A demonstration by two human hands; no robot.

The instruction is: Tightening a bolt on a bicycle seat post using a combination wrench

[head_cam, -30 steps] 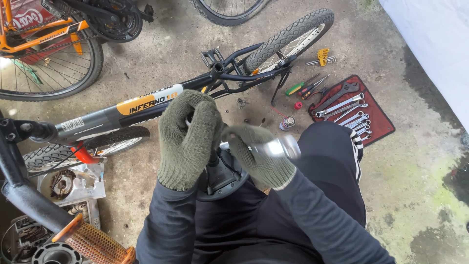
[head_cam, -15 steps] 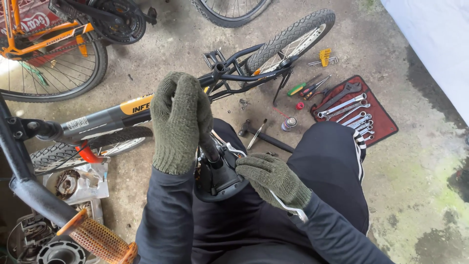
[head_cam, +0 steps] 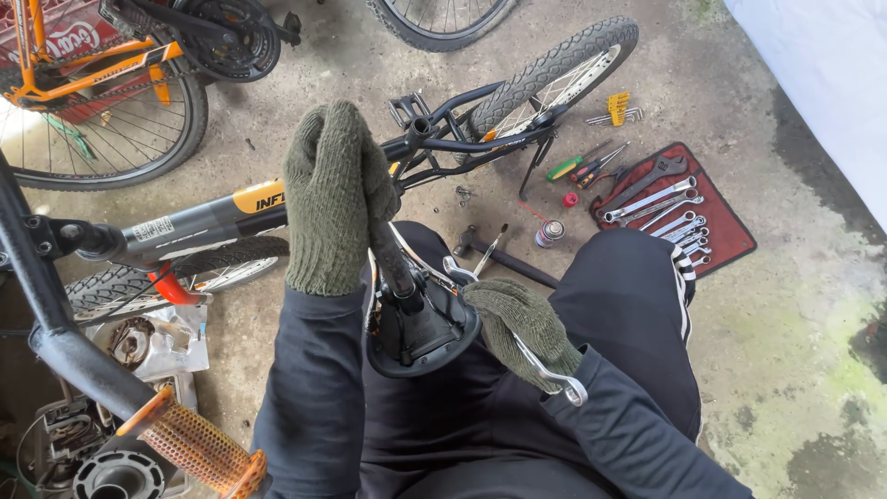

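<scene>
1. While the bicycle saddle (head_cam: 420,333) is rested upside down on the lap, its black seat post (head_cam: 388,259) is gripped by the left hand (head_cam: 334,199), whose gloved fingers are clenched around the upper end; the saddle seems to be steadied in this way so that the clamp beneath it can be worked on.
2. A silver spanner (head_cam: 540,356) is grasped by the right hand (head_cam: 522,328), its fingers closed around the shaft; one end is set at the clamp just beside the post, and the ring end is left projecting past the wrist.
3. A black bicycle (head_cam: 212,222) is laid on its side on the concrete floor (head_cam: 795,370), just beyond the knees, apparently so that its open seat tube (head_cam: 420,125) is kept within reach.
4. A red tool roll (head_cam: 725,236) is spread flat to the right, so that its spanners (head_cam: 661,208) are shown in a row; about seven can be counted, though the smallest overlap.
5. Two gloved hands and one saddle are seen; one small spray can (head_cam: 549,233) and one hammer (head_cam: 504,259) are placed between the roll and the bicycle.
6. Four wheels are counted in part: two on the black bicycle, one on an orange bicycle (head_cam: 88,74), and one at the top edge.
</scene>
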